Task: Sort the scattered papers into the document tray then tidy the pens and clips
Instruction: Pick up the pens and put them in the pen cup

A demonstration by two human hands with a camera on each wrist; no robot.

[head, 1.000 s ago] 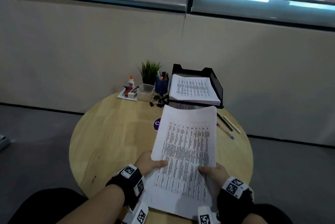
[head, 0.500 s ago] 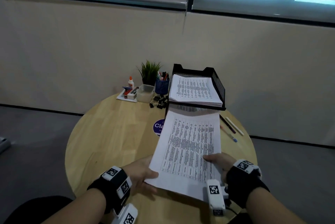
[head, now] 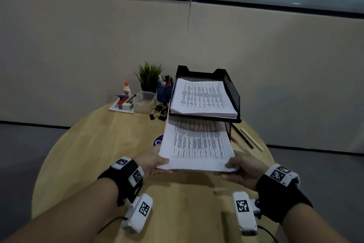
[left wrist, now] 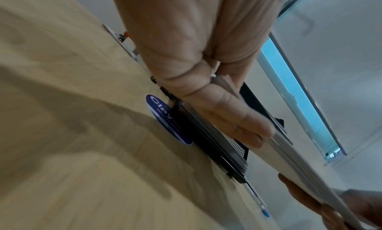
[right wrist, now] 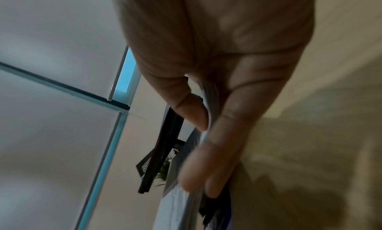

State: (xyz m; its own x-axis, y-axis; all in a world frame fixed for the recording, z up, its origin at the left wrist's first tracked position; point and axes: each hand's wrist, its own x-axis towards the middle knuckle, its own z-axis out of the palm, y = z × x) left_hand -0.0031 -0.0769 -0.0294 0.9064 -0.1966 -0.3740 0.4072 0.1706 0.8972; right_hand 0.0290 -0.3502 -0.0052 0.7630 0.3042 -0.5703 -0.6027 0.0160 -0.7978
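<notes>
**paper stack held at the mouth of the lower tray level**

a stack of papers (head: 199,148) is held level above the round table (head: 94,150) by both hands. its near left corner is pinched by the left hand (head: 151,161), thumb on top and fingers underneath; its near right corner is gripped the same way by the right hand (head: 241,167). in the wrist views the sheet edges are seen clamped between thumb and fingers of each hand. the far edge of the stack is tucked under the upper level of the black mesh tray (head: 232,89), at the opening of the lower level. a second pile of printed sheets (head: 202,98) is already laid in the upper level.

a cluster of black binder clips (head: 158,111) is scattered just left of the tray, beside a clear plastic box (head: 144,101). behind them a blue pen cup (head: 164,90), a small potted plant (head: 149,76) and a glue bottle (head: 127,89) are placed. loose pens (head: 249,137) are left on the table to the right of the tray. a purple round sticker (head: 157,141) is partly covered by the stack.
</notes>
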